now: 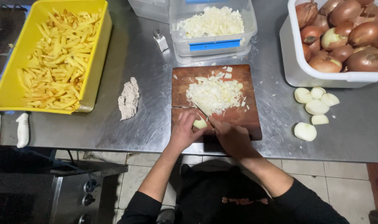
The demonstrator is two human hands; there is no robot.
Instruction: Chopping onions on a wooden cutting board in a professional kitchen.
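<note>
A dark wooden cutting board (238,118) lies on the steel counter with a heap of chopped onion (213,93) on it. At the board's near edge my left hand (184,132) presses down on a small onion piece (200,123). My right hand (232,137) grips a knife (204,110) whose blade angles up-left, right beside the onion piece and touching the chopped heap. Both forearms wear black sleeves.
Yellow tub of raw potato sticks (52,54) at left. A clear tub of chopped onion (213,25) and a small shaker (160,39) behind the board. White tub of unpeeled onions (342,37) at right, peeled onion halves (315,110) below it. Crumpled rag (128,98). White handles (22,129) at far left.
</note>
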